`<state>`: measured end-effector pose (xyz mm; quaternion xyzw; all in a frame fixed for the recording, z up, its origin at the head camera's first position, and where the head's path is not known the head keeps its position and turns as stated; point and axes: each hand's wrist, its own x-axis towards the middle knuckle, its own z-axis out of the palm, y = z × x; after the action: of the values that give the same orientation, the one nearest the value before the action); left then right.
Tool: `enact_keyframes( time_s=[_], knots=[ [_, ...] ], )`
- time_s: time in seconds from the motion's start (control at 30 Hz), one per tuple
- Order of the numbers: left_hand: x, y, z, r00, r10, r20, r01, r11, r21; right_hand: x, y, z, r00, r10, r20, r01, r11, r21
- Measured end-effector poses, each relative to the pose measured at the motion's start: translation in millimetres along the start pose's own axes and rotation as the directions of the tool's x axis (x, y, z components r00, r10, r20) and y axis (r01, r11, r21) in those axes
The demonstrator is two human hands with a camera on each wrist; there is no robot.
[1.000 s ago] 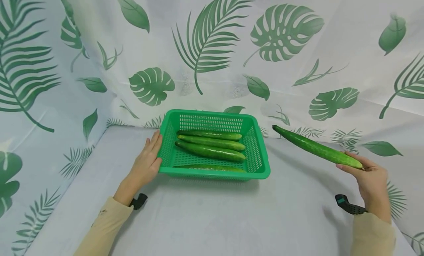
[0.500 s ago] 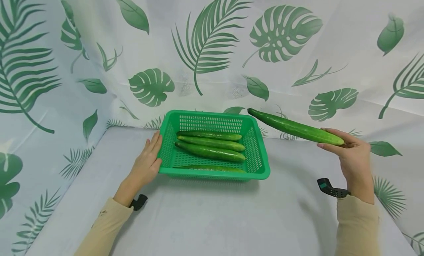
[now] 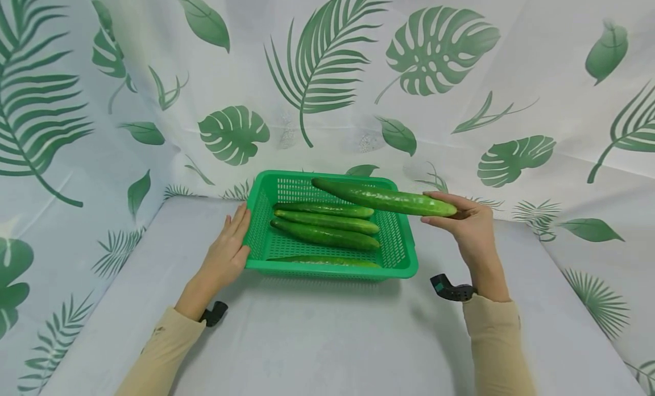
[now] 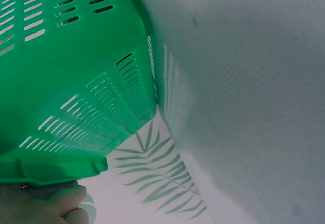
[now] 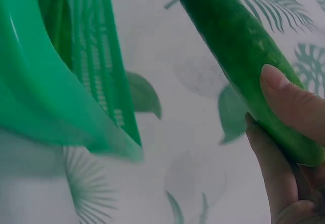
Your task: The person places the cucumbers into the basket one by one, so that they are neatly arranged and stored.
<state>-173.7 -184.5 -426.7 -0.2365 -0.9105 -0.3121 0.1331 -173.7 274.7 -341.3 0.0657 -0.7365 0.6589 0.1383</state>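
So a cucumber [image 3: 384,198] is being held by its near end in the right hand [image 3: 468,225], thumb and fingers wrapped round it, and it's being carried in the air over the back right part of the green basket [image 3: 406,268], tip pointing toward about 10 o'clock. It isn't touching anything in there yet. The basket is being steadied at its 9 o'clock side by the left hand [image 3: 225,254], fingers laid fairly straight against the rim, not really curled round it. Four cucumbers [image 3: 324,228] are already lying in the basket, roughly parallel, running 9 to 3 o'clock.

Looks like the placing step is being done: the fifth one is being brought in. What's probably needed next is lowering it level, lined up with the others, into the gap at the 12 o'clock wall, then letting go once it's resting. All of it's sitting on a leaf-print-draped worktop [image 3: 327,339].
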Motion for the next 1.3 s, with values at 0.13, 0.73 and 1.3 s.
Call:
enact_keyframes(
  time_s=[0.13, 0.73, 1.3],
  knots=[
    [-0.1, 0.4, -0.4, 1.000, -0.004, 0.004, 0.004, 1.000, -0.004, -2.8, 9.4, 22.9, 0.998, 0.006, 0.063, -0.003, 0.998, -0.059],
    [-0.5, 1.5, -0.8, 1.000, 0.003, 0.008, -0.003, 1.000, -0.007, -16.8, 35.3, 77.9, 0.965, 0.098, 0.244, 0.017, 0.903, -0.429],
    [-0.3, 0.1, 0.9, 1.000, 0.004, -0.002, -0.004, 1.000, -0.012, -18.5, 36.4, 88.9, 0.927, 0.075, 0.367, 0.197, 0.737, -0.647]
  ],
)
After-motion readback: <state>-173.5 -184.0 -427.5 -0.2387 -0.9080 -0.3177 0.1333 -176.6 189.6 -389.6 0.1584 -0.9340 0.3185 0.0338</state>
